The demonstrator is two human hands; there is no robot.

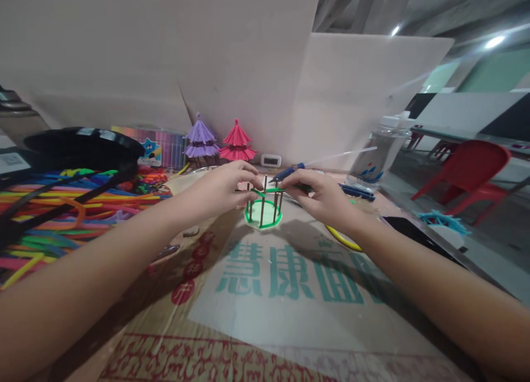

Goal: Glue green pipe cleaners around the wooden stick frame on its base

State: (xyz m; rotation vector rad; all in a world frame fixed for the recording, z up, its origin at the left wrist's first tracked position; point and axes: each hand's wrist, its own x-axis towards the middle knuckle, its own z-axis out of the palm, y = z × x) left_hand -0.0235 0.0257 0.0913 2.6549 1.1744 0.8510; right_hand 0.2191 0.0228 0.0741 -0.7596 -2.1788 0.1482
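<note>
A small round frame stands in front of me, with a pale base (261,212) rimmed in green and several upright brown posts (262,208). A green pipe cleaner (270,190) crosses the posts near their tops. On the frame's left side, my left hand (229,187) pinches this green strip between thumb and fingers. My right hand (317,197) is closed at its other side, fingertips pressed together on the strip. Parts of the strip are hidden behind the fingertips.
Many coloured pipe cleaners (74,205) lie at left, below a black round object (83,144). Purple (199,139) and red (237,141) pagoda-like models stand at the back. A blue-handled tool (287,173), a clear bottle (376,153) and a dark phone-like slab (414,235) are around the right.
</note>
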